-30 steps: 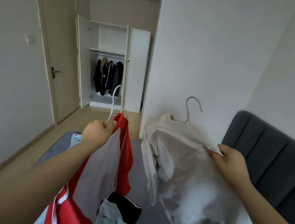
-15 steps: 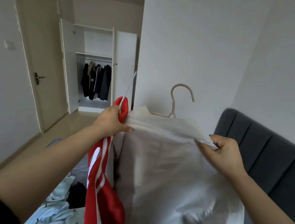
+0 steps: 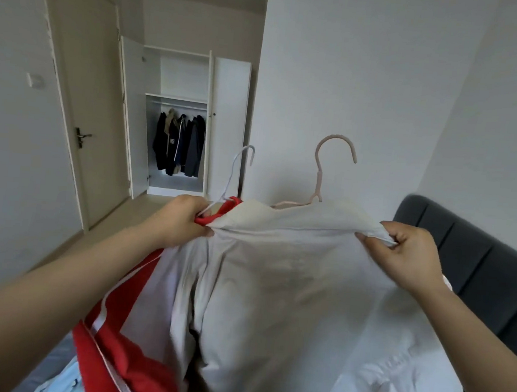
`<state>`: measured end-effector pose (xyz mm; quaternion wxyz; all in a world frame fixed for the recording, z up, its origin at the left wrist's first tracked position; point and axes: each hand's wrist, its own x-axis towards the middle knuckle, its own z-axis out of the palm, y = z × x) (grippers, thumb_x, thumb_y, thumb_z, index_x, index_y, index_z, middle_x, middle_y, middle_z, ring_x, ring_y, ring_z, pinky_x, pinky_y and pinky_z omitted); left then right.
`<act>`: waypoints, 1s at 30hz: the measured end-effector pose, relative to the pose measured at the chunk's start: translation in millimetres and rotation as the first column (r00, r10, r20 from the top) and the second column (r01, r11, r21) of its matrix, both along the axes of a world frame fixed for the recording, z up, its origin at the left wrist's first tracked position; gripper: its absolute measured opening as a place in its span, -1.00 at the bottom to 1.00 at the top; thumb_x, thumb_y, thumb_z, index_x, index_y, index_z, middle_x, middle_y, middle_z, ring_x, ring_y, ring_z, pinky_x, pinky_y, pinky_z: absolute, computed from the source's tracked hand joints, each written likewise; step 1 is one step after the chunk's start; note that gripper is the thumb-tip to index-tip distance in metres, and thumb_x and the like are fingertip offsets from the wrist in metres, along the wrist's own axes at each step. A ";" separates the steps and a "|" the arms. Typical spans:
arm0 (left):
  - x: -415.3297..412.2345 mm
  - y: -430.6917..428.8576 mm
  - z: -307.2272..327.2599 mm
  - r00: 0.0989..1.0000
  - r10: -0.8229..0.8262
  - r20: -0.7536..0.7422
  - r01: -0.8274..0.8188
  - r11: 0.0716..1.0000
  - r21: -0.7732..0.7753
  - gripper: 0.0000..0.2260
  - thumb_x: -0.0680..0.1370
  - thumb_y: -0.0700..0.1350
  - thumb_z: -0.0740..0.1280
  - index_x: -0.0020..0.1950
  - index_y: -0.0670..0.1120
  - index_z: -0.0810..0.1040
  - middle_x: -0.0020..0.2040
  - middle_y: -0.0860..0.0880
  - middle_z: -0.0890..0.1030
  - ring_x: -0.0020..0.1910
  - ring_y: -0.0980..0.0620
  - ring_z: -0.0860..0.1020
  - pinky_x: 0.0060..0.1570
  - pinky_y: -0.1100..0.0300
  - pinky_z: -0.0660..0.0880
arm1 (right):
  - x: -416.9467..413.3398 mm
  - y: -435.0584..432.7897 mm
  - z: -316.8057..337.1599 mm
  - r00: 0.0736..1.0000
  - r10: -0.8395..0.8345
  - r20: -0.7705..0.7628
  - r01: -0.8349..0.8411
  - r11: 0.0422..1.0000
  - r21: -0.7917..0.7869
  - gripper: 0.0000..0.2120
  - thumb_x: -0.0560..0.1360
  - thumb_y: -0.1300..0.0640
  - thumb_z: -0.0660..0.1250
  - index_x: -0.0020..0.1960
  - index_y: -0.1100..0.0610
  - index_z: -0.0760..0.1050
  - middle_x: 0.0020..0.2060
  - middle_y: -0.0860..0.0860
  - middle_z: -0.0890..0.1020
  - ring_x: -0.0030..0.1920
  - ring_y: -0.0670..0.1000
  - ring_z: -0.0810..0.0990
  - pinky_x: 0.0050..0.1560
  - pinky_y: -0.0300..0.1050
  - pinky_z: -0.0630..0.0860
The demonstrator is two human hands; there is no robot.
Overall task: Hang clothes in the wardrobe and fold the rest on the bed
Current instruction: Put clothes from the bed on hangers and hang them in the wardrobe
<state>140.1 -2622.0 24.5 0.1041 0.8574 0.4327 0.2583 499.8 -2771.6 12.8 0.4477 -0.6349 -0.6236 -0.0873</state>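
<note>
A cream-white shirt hangs on a pink hanger and is stretched between my hands in front of me. My right hand pinches its right shoulder. My left hand grips the shirt's left shoulder together with a red garment with white stripes and its white wire hanger. The red garment droops down at lower left. The open wardrobe stands across the room with several dark jackets on its rail.
A closed beige door is left of the wardrobe. A dark grey padded headboard rises on the right. Light blue patterned clothing lies on the bed at lower left. Wooden floor runs toward the wardrobe.
My left hand, carrying the red garment, came across and took hold of the white shirt's left shoulder. The shirt is now spread wide between both hands and raised higher.
</note>
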 end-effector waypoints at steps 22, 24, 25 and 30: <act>-26.1 -25.9 6.5 0.947 -0.244 0.207 0.313 0.843 -0.438 -0.75 0.50 -0.17 0.42 -0.17 -0.33 0.44 -0.30 -0.12 0.43 -0.30 -0.02 0.39 -0.18 0.13 0.32 | -63.2 33.4 -0.9 0.997 0.049 0.054 -0.044 0.996 -0.082 -0.79 0.59 0.12 0.16 -0.22 0.01 0.35 -0.41 0.00 0.48 -0.34 0.06 0.44 -0.31 -0.01 0.37; -32.7 -29.2 2.3 0.937 -0.254 0.239 0.341 0.814 -0.471 -0.82 0.51 -0.17 0.41 -0.15 -0.27 0.50 -0.27 -0.12 0.50 -0.27 -0.02 0.46 -0.14 0.12 0.38 | -69.7 35.9 -1.4 0.992 0.072 0.106 -0.063 0.995 -0.082 -0.81 0.57 0.08 0.13 -0.23 0.02 0.33 -0.42 -0.02 0.45 -0.35 0.10 0.43 -0.34 -0.04 0.33; -36.7 -31.8 1.7 0.932 -0.256 0.257 0.353 0.802 -0.482 -0.87 0.51 -0.18 0.41 -0.12 -0.25 0.54 -0.24 -0.13 0.55 -0.23 -0.02 0.50 -0.11 0.11 0.42 | -72.0 36.7 -0.8 0.987 0.082 0.138 -0.072 0.994 -0.082 -0.80 0.57 0.09 0.13 -0.23 0.02 0.31 -0.43 -0.04 0.43 -0.36 0.11 0.42 -0.35 -0.07 0.29; -68.1 -28.9 12.6 0.924 -0.175 0.340 0.326 0.826 -0.460 -0.78 0.52 -0.25 0.37 -0.25 0.03 0.64 -0.26 0.00 0.64 -0.22 0.08 0.59 -0.15 0.27 0.49 | -58.7 33.2 2.9 0.976 0.100 0.195 -0.078 0.990 -0.119 -0.79 0.61 0.17 0.13 -0.19 0.14 0.40 -0.40 0.00 0.49 -0.34 0.14 0.47 -0.32 -0.05 0.38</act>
